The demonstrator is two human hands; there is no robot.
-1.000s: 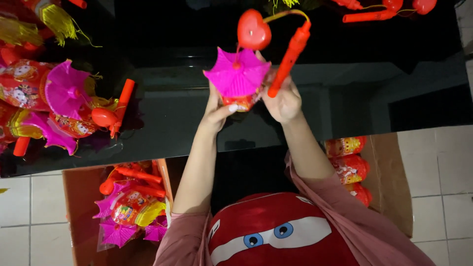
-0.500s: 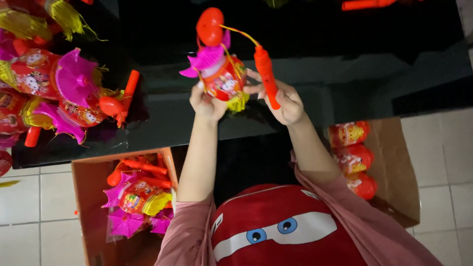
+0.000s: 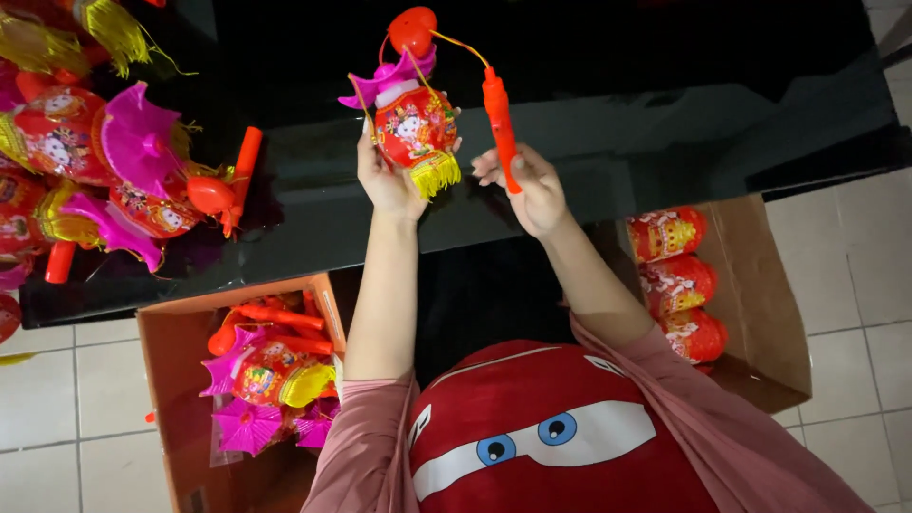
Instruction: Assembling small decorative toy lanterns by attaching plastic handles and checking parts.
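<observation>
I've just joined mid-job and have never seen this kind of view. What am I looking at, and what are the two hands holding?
No machine here: a person works with bare hands, filmed by a camera on their head looking down. The left hand holds a small red lantern with a pink top and yellow fringe. The right hand holds its orange handle stick; a cord joins them. Below is a black table with more lanterns at its left end. Two cardboard boxes on the tiled floor hold others.
</observation>
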